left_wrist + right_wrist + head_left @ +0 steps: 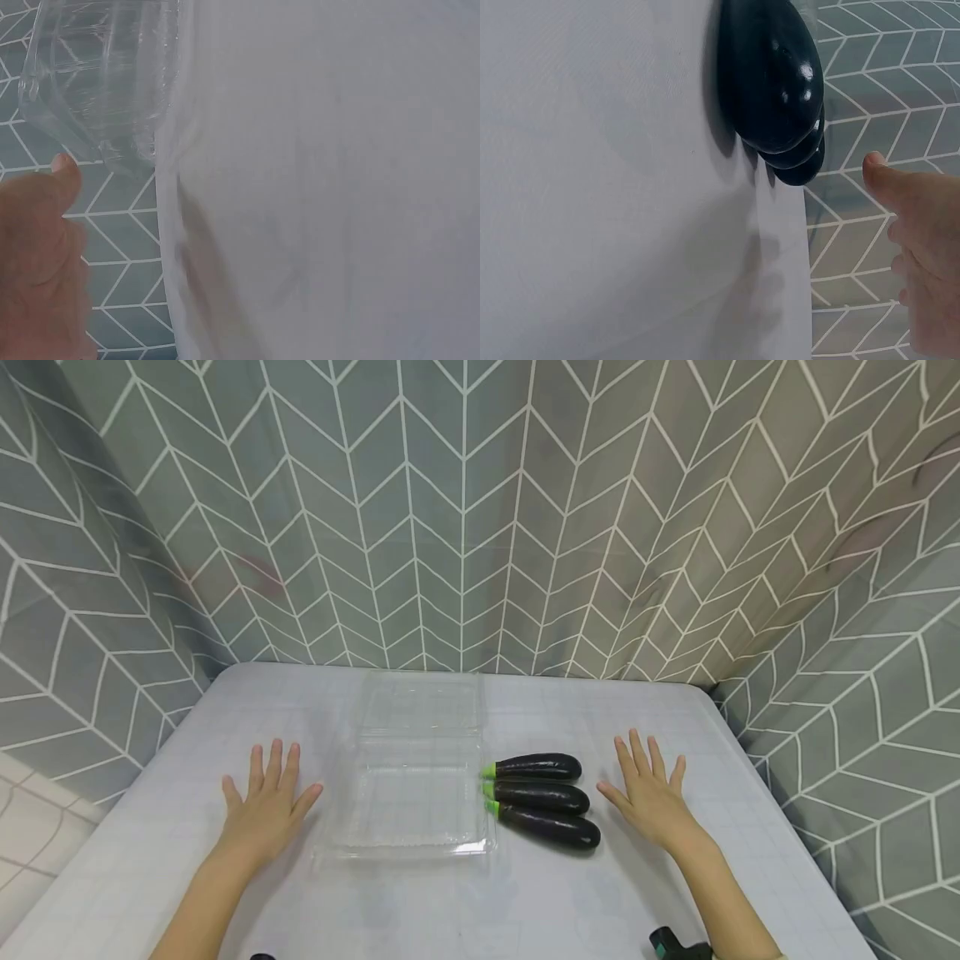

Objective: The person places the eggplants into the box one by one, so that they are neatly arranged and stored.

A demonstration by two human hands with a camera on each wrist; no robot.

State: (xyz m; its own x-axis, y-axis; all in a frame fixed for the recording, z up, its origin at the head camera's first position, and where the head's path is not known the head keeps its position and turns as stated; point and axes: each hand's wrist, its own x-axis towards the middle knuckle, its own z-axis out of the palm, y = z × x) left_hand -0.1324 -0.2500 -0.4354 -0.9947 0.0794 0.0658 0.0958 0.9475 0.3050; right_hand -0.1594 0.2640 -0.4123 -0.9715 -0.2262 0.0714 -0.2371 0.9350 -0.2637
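While both hands are empty, w/ fingers straight and spread wide, we've got 3 eggplants [543, 797] in a row just left of our right hand [651, 789], fat ends nearest the thumb tip, green stalks [489, 771] pointing away from it. Stalks reach the edge of the clear plastic box [420, 806]; can't tell if they touch. Box lies unfolded on the table [390, 910] just right of our left hand's [262, 810] thumb, lid half farther fwd than the fingertips.

Handling-wise, imo: eggplants prob. have a bit of weight, firm-ish but easy to bruise, and that glossy skin looks slippery, so best grip is round the fat middle, thumb one side, fingers the other. Box is prob. light, thin + bendy; hold it by the rim, don't squeeze.
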